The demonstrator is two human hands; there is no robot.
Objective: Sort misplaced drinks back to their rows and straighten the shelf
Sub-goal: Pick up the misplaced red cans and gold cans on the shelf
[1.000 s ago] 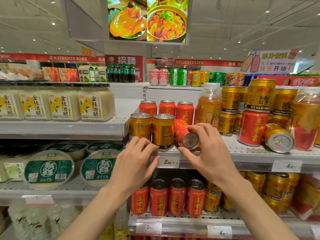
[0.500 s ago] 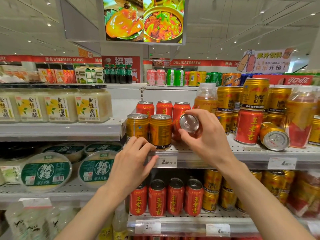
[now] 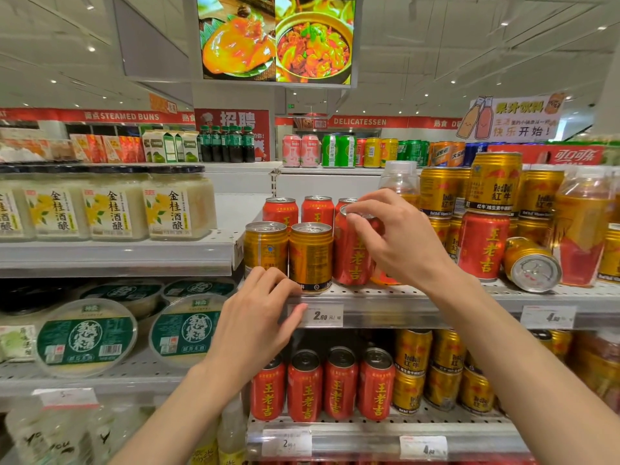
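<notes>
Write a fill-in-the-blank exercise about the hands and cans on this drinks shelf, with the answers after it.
1. The right hand pinches the top rim of a ____ can that stands upright on the shelf.
2. The left hand rests on the shelf edge in front of two upright ____ cans.
3. Right of the red can with yellow characters, a gold Red Bull can lies on its ____.

Answers: red; gold; side
</notes>
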